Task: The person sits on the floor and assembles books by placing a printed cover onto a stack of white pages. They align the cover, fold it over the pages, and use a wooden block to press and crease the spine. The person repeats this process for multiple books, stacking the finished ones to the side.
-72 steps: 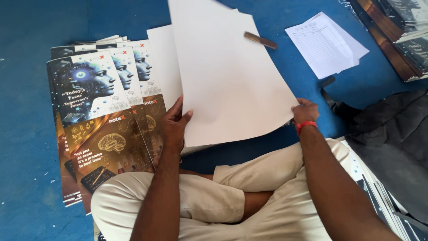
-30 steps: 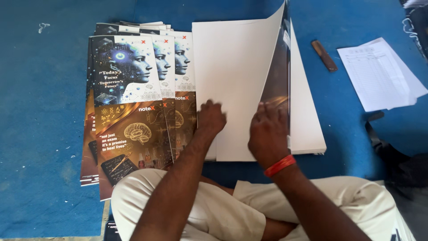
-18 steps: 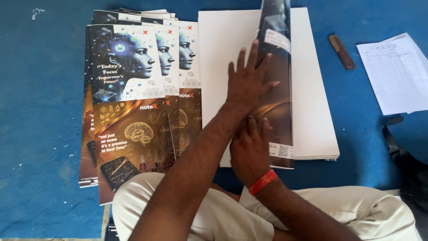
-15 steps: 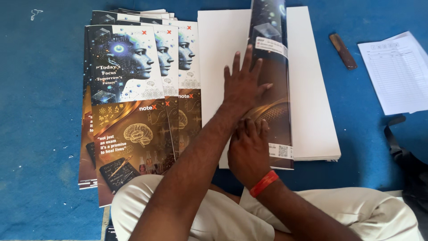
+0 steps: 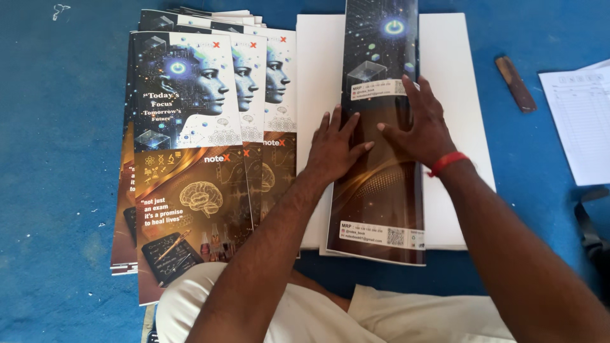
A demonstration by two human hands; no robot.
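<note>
Under our left hand (image 5: 337, 149) we see a long, narrow folded cover sheet (image 5: 380, 165), glossy and dark, blue-black at the far end with a glowing round symbol and a see-through cube, shading to brown with curved golden lines nearer us, and carrying two pale label strips with small square codes. It lies lengthwise on the middle of a stack of plain white sheets (image 5: 454, 82) on the blue floor (image 5: 57, 190), its near end reaching just past the stack's near edge. Our left hand rests flat on the sheet's left edge, fingers spread and pointing away from us, grasping nothing. Our right hand (image 5: 419, 127), with a red band (image 5: 447, 162) at the wrist, lies flat on the sheet just beside the left, fingers splayed toward the upper label, palm pressing down and likewise closed on nothing. Both forearms reach out from over our pale-trousered knees. To the left, touching the white stack, lies a fanned pile of printed covers (image 5: 190, 159) showing a blue face in profile and a brain drawing. Well to the right are a small brown stick-like tool (image 5: 515, 84) and a ruled white paper (image 5: 581, 121).
</note>
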